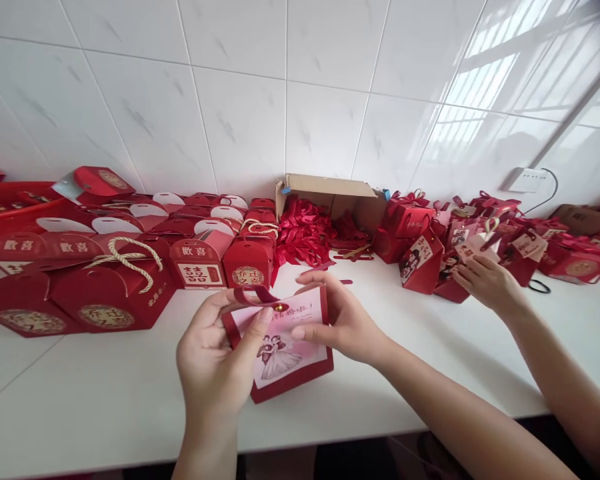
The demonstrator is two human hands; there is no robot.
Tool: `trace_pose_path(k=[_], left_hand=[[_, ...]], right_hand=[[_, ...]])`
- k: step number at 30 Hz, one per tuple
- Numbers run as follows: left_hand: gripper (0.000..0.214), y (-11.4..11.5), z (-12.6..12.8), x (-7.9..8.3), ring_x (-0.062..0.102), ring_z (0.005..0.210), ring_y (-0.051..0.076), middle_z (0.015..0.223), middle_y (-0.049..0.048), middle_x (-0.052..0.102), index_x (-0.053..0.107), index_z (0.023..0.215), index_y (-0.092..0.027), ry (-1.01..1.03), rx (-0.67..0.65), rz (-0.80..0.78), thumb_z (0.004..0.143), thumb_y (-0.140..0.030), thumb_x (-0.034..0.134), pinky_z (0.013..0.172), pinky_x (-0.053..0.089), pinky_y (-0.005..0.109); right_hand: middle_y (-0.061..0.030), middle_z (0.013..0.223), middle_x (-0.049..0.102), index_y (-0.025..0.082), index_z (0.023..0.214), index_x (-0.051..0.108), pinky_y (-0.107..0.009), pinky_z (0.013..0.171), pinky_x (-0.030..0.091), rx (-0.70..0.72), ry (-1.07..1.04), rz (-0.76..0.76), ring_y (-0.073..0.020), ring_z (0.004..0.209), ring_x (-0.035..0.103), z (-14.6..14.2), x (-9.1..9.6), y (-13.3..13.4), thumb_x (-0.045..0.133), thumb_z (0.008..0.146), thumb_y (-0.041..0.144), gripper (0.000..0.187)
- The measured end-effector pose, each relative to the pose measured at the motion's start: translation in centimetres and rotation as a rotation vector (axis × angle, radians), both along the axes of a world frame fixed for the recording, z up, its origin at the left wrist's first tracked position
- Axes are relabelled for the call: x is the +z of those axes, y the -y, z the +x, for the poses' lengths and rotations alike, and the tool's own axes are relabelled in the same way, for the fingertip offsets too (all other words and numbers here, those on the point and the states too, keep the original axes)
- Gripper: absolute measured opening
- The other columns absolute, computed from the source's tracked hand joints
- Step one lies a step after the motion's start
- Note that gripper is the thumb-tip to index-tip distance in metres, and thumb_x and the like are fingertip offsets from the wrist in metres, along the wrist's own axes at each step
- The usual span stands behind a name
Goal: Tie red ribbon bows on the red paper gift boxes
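Note:
Both my hands hold a red gift box [293, 387] over the white table, close to its front edge. A pale pink card [307, 333] with a drawn couple covers its front. My left hand [225, 353] grips the upper left corner, thumb pressed on the card beside a gold stud. A dark red strap [255, 295] loops over the top near my left fingers. My right hand [347, 327] is closed around the right side, thumb lying on the card and fingers behind the box. The back of the box is hidden.
Rows of red boxes [115, 317] stand at the left, before a red basin [10, 207]. An opened cardboard carton [330, 183] and red ribbons [305, 230] lie against the tiled wall. At the right, another person's hand [485, 283] touches finished-looking card-fronted boxes [420, 263].

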State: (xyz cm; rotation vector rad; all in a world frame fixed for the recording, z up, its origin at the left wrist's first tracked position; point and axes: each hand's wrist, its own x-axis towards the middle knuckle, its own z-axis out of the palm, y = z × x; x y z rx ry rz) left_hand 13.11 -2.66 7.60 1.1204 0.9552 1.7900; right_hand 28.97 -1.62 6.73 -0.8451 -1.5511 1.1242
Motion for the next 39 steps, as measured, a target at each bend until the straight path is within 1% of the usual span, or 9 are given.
trace_pose_path(k=[4, 9, 14, 18, 21, 30, 34, 37, 39], left_hand=[[0.029, -0.3, 0.1, -0.4, 0.068, 0.071, 0.013, 0.079, -0.0019, 0.07, 0.061, 0.088, -0.02, 0.002, -0.05, 0.051, 0.065, -0.019, 0.078, 0.066, 0.056, 0.02], [0.048, -1.0, 1.4, -1.4, 0.068, 0.085, 0.019, 0.09, 0.0022, 0.069, 0.052, 0.114, -0.024, -0.18, -0.154, 0.099, 0.072, -0.025, 0.074, 0.075, 0.055, 0.03], [0.069, -2.4, 2.1, -2.8, 0.052, 0.119, 0.024, 0.129, 0.0089, 0.056, 0.035, 0.137, -0.03, -0.4, -0.133, 0.144, 0.077, -0.034, 0.07, 0.096, 0.044, 0.041], [0.052, -2.7, 1.9, -2.9, 0.053, 0.117, 0.024, 0.128, 0.0064, 0.056, 0.047, 0.126, -0.032, -0.449, -0.17, 0.094, 0.079, -0.037, 0.067, 0.094, 0.044, 0.041], [0.04, -2.6, 1.6, -2.8, 0.052, 0.118, 0.025, 0.127, 0.0059, 0.055, 0.055, 0.115, -0.03, -0.489, -0.165, 0.069, 0.079, -0.039, 0.067, 0.093, 0.045, 0.041], [0.034, -2.9, 1.2, -3.0, 0.051, 0.119, 0.025, 0.123, 0.0068, 0.057, 0.057, 0.11, -0.027, -0.485, -0.181, 0.039, 0.079, -0.039, 0.066, 0.093, 0.046, 0.041], [0.032, -2.8, 1.1, -2.8, 0.051, 0.119, 0.026, 0.124, 0.0076, 0.057, 0.057, 0.108, -0.026, -0.493, -0.174, 0.018, 0.08, -0.04, 0.065, 0.093, 0.045, 0.042], [0.032, -2.7, 0.9, -2.7, 0.051, 0.119, 0.026, 0.124, 0.0076, 0.057, 0.056, 0.109, -0.026, -0.488, -0.165, 0.002, 0.08, -0.039, 0.064, 0.094, 0.045, 0.041], [0.033, -2.8, 0.8, -2.9, 0.05, 0.12, 0.026, 0.124, 0.0076, 0.056, 0.055, 0.11, -0.026, -0.49, -0.161, 0.002, 0.081, -0.038, 0.064, 0.094, 0.045, 0.041]], right_hand=[[-0.0054, 0.121, 0.062, 0.025, 0.125, 0.05, -0.04, 0.094, 0.047, 0.05, 0.338, 0.048, -0.0224, 0.108, 0.059, 2.4, -1.3, 2.1, 0.073, 0.077, 0.032, 0.054], [-0.0067, 0.114, 0.065, 0.026, 0.125, 0.051, -0.037, 0.079, 0.051, -0.132, 0.631, 0.09, -0.0241, 0.099, 0.06, 4.7, -2.5, 3.6, 0.071, 0.077, 0.041, 0.055], [-0.0067, 0.1, 0.067, 0.019, 0.115, 0.058, -0.035, 0.072, 0.052, -0.583, 0.812, -0.016, -0.0208, 0.083, 0.061, 9.0, -4.5, 1.1, 0.07, 0.078, 0.043, 0.045], [-0.0062, 0.113, 0.06, 0.012, 0.116, 0.059, -0.04, 0.085, 0.051, -0.934, 0.802, -0.112, -0.0223, 0.103, 0.061, 13.9, -5.5, -1.7, 0.033, 0.101, 0.036, 0.038], [-0.0079, 0.118, 0.059, 0.016, 0.119, 0.056, -0.041, 0.084, 0.053, -1.115, 0.79, -0.183, -0.0209, 0.1, 0.061, 17.4, -6.1, -2.8, 0.055, 0.093, 0.033, 0.032], [-0.0203, 0.11, 0.063, 0.011, 0.12, 0.046, -0.042, 0.081, 0.05, -1.392, 0.767, -0.365, -0.0348, 0.101, 0.061, 25.4, -6.7, -0.9, 0.067, 0.074, 0.049, 0.063], [-0.0269, 0.123, 0.053, 0.006, 0.131, 0.038, -0.045, 0.087, 0.048, -1.476, 0.734, -0.38, -0.0383, 0.112, 0.055, 25.5, -6.0, -0.5, 0.066, 0.074, 0.045, 0.075], [-0.03, 0.141, 0.028, 0.005, 0.144, 0.02, -0.052, 0.097, 0.041, -1.575, 0.825, -0.129, -0.0427, 0.131, 0.033, 22.9, -6.0, -0.7, 0.063, 0.078, 0.043, 0.087], [-0.0254, 0.141, 0.03, 0.009, 0.142, 0.029, -0.052, 0.101, 0.039, -1.372, 0.993, 0.065, -0.0391, 0.134, 0.03, 20.6, -6.4, -1.4, 0.052, 0.087, 0.037, 0.066]])
